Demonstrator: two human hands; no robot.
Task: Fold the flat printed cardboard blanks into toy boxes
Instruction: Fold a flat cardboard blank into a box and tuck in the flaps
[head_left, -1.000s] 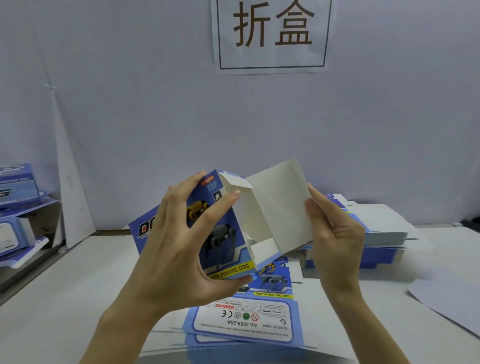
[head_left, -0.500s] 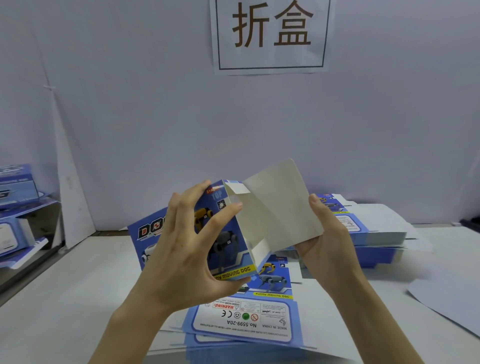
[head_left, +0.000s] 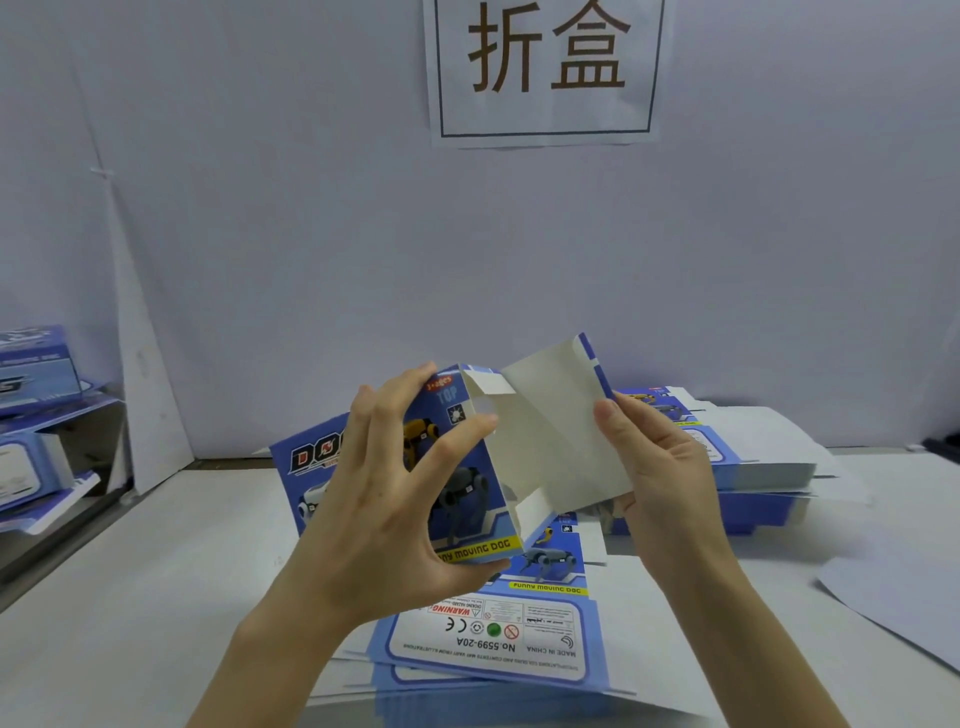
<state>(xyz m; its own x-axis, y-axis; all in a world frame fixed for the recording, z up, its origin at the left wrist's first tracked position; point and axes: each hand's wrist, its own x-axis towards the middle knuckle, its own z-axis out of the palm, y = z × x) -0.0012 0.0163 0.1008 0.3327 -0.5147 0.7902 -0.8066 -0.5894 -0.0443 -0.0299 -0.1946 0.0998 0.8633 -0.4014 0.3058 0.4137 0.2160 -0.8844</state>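
Toy box (head_left: 467, 478): half-formed, held above table (head_left: 130, 597). Left hand (head_left: 384, 499) grips printed body; right hand (head_left: 660, 483) pinches open end flap (head_left: 556, 436), not yet tucked. Flat blanks (head_left: 493, 639) stacked beneath, more far right (head_left: 753, 462), unfolded.

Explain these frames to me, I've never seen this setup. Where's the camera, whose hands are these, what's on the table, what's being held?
There is no machine here. A person works with bare hands, and the single view comes from a camera worn on their head, looking forward and down. The left hand grips a half-folded box, blue with a toy dog printed on it. The right hand pinches its white flap, which stands open. Below them on the table lies a stack of flat blanks. A second stack sits further back on the right. Blue boxes sit on a shelf at far left, and a paper sign hangs on the wall.
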